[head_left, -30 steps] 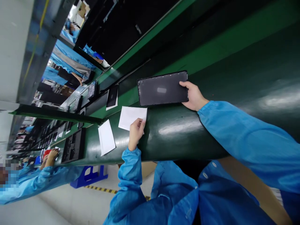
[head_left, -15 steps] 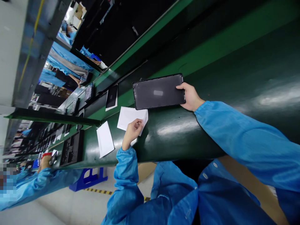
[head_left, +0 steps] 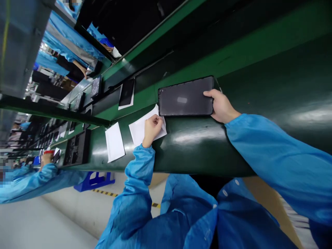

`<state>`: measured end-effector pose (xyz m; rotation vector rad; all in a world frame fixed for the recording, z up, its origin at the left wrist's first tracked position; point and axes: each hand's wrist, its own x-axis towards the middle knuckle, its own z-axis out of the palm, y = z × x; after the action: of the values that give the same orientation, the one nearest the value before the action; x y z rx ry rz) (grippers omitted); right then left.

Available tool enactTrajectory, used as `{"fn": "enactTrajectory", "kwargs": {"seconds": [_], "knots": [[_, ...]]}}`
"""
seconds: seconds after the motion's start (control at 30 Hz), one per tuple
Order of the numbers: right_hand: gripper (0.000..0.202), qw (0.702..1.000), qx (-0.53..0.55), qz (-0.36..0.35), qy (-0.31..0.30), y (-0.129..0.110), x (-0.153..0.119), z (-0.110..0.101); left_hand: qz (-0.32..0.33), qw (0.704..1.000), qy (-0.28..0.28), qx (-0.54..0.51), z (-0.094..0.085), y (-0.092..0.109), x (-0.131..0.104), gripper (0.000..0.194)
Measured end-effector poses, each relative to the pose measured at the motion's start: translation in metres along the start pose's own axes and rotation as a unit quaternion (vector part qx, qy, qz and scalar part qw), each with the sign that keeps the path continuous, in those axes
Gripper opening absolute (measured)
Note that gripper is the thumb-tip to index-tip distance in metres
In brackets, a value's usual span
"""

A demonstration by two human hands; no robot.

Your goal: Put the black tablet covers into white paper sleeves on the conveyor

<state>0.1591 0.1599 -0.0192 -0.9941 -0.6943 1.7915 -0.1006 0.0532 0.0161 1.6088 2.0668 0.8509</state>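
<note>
The right hand has its grip pinching the short edge of a flat, dark grey rectangular tablet back cover, thumb on top, holding it low over the glossy dark green bench. The left hand has its grip pressed together on the corner of a white rectangular paper sleeve that lies on the bench just beside the cover's near left corner. A second white paper sleeve lies further left, apart from the first. Beyond it sits a black moulded tray, and a co-worker's blue sleeve reaches towards that end of the bench.
</note>
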Motion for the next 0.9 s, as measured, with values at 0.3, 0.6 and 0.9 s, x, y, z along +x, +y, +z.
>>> {"fn": "enactTrajectory", "kwargs": {"seconds": [0.3, 0.6, 0.9], "knots": [[0.031, 0.992, -0.107, -0.048, -0.054, 0.007, -0.005, -0.006, 0.012, 0.999, 0.041, 0.015, 0.0, -0.009, 0.0, 0.024], [0.045, 0.974, -0.173, -0.035, -0.141, 0.001, -0.021, -0.002, 0.042, 0.996, 0.046, 0.066, -0.002, -0.007, -0.006, 0.036], [0.075, 0.932, -0.193, 0.038, -0.304, -0.001, -0.035, 0.005, 0.148, 0.989, -0.016, 0.021, 0.003, 0.006, -0.021, 0.044]]}}
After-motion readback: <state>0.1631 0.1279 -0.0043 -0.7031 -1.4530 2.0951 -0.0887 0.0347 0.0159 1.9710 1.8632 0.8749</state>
